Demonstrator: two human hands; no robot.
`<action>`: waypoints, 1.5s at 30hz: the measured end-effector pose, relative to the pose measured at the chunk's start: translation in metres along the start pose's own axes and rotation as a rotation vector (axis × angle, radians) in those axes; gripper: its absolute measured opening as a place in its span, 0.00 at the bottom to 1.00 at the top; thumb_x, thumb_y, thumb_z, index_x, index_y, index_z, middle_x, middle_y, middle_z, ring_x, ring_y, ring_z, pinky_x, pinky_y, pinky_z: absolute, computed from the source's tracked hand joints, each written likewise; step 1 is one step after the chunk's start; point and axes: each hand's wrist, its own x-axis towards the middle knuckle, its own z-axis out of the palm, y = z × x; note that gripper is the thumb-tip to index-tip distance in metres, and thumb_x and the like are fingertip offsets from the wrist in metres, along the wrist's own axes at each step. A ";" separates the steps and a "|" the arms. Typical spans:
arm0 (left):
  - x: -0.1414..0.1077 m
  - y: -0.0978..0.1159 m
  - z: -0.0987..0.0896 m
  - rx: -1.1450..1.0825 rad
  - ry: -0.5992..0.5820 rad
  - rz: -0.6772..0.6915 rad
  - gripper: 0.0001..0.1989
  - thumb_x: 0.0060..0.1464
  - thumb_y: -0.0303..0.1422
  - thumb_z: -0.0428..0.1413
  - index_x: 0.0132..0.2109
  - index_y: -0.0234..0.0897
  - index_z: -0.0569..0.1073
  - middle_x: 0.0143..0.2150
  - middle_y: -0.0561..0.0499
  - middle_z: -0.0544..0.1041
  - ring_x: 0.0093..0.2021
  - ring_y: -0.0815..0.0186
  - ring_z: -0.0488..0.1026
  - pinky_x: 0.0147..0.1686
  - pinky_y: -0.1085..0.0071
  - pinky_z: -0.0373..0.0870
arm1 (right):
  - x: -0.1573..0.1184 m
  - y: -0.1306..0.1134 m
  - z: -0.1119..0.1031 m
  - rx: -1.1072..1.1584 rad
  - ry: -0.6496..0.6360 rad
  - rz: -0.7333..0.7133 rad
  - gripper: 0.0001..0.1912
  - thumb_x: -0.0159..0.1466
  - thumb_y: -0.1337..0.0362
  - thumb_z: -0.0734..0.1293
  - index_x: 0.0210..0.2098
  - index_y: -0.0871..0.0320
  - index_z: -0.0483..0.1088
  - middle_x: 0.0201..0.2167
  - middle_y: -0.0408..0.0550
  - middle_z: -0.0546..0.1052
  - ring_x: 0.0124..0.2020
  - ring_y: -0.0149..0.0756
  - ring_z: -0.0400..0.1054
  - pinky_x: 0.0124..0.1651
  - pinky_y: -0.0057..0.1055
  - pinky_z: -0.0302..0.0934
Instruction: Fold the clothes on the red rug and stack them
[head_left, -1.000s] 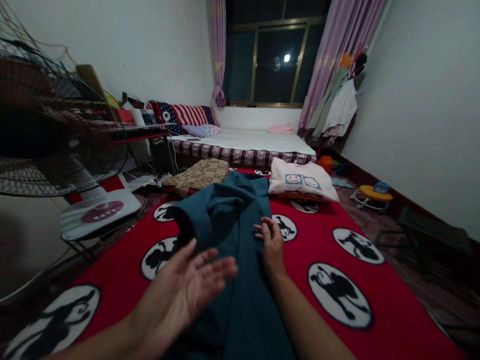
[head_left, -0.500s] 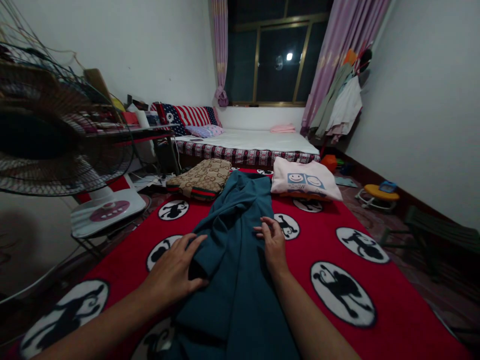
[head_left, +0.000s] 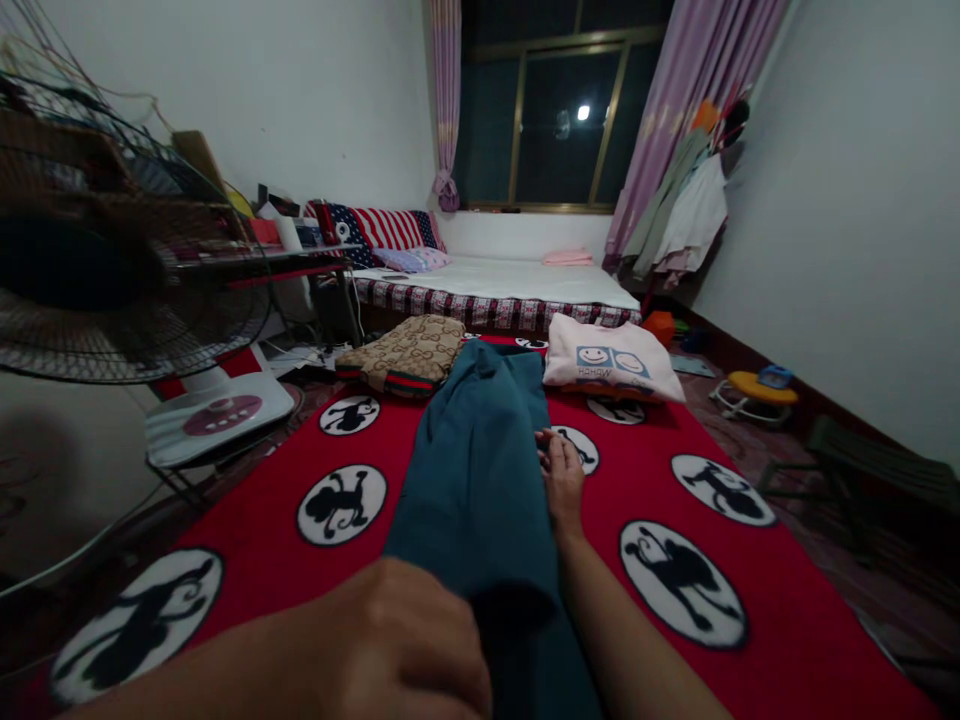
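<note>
Teal trousers (head_left: 465,470) lie lengthwise on a red blanket (head_left: 570,425) with black-and-white monkey circles. My left hand (head_left: 409,645), large and a little blurred at the bottom, is closed on the near edge of the upper trouser leg. That leg is raised toward me, and its dark opening shows beside my knuckles; my left fingertips are hidden. At the right edge of the trousers, my right hand (head_left: 564,482) rests with loosely curled fingers, touching the cloth, its grip open.
Beyond the trousers lie a folded brown patterned garment (head_left: 409,352) and a folded pink top (head_left: 607,360). A fan (head_left: 135,290) and a folding chair (head_left: 221,410) stand left. On the right are a yellow stool (head_left: 754,388) and a dark bench (head_left: 877,455). Behind is a bed (head_left: 487,280).
My left hand has come toward me and closed, drawing up the trouser leg, which now lies smoother and farther right. My right hand has shifted slightly right.
</note>
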 end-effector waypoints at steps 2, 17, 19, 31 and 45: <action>-0.002 -0.006 0.011 -0.020 -0.076 -0.072 0.08 0.58 0.34 0.53 0.37 0.48 0.78 0.25 0.50 0.76 0.26 0.67 0.73 0.29 0.73 0.69 | 0.005 0.003 -0.004 -0.070 0.008 -0.026 0.24 0.60 0.45 0.59 0.42 0.58 0.70 0.40 0.51 0.76 0.36 0.38 0.71 0.37 0.34 0.65; 0.008 -0.091 0.064 0.156 -0.080 -0.529 0.13 0.48 0.30 0.58 0.43 0.45 0.77 0.43 0.50 0.75 0.44 0.61 0.73 0.42 0.69 0.69 | 0.012 -0.010 -0.016 -0.260 -0.311 0.076 0.30 0.50 0.61 0.68 0.54 0.57 0.66 0.33 0.48 0.78 0.35 0.42 0.73 0.38 0.41 0.68; 0.006 -0.090 0.062 0.150 -0.188 -0.536 0.11 0.47 0.23 0.54 0.34 0.43 0.78 0.35 0.52 0.77 0.37 0.64 0.75 0.36 0.73 0.68 | 0.013 -0.018 -0.024 -0.456 -0.366 0.018 0.25 0.51 0.63 0.67 0.49 0.58 0.71 0.32 0.47 0.78 0.34 0.43 0.73 0.39 0.41 0.67; 0.007 -0.136 0.061 0.231 0.019 -0.362 0.33 0.57 0.46 0.54 0.66 0.47 0.56 0.70 0.45 0.52 0.68 0.51 0.50 0.64 0.49 0.50 | -0.002 -0.030 -0.031 -1.176 -0.772 -0.612 0.27 0.67 0.54 0.59 0.64 0.49 0.58 0.68 0.47 0.54 0.69 0.47 0.43 0.65 0.53 0.47; -0.077 -0.162 0.014 0.256 -0.190 -0.344 0.41 0.52 0.14 0.46 0.67 0.55 0.54 0.72 0.50 0.44 0.69 0.55 0.47 0.62 0.55 0.57 | -0.018 -0.070 -0.097 -1.125 -1.130 -0.485 0.28 0.68 0.67 0.55 0.66 0.44 0.53 0.71 0.43 0.43 0.69 0.41 0.42 0.67 0.45 0.49</action>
